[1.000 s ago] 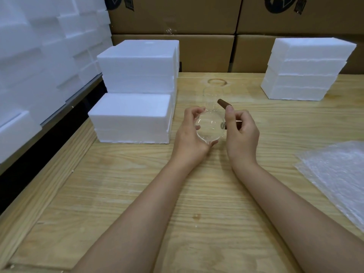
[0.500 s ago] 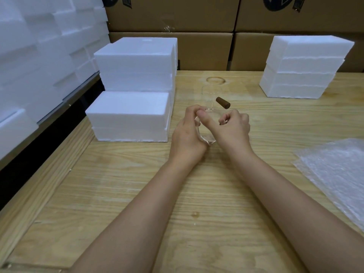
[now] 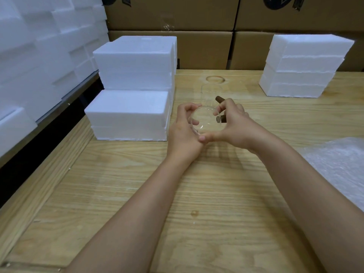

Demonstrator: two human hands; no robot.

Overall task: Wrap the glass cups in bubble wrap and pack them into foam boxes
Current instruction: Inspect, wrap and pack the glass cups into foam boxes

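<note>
A clear glass cup [image 3: 205, 120] with a short brown wooden handle [image 3: 222, 118] is held just above the wooden table [image 3: 137, 184], its round mouth facing me. My left hand [image 3: 184, 128] grips its left rim with curled fingers. My right hand [image 3: 232, 123] holds its right side, thumb stretched under the cup. Behind them stands a second clear glass cup [image 3: 211, 95] with a brown handle [image 3: 219, 99]. Bubble wrap sheets [image 3: 340, 166] lie at the right edge. White foam boxes [image 3: 130, 115] are stacked at the left.
A taller foam stack [image 3: 136, 62] stands behind the near boxes, and another foam stack [image 3: 301, 66] sits at the back right. Cardboard cartons [image 3: 197, 26] line the back wall. Foam pieces [image 3: 39, 46] fill the shelf on the left.
My right hand has opened out from a pinch at the rim and spread around the cup's right side. The cup has turned, its mouth now facing me.
</note>
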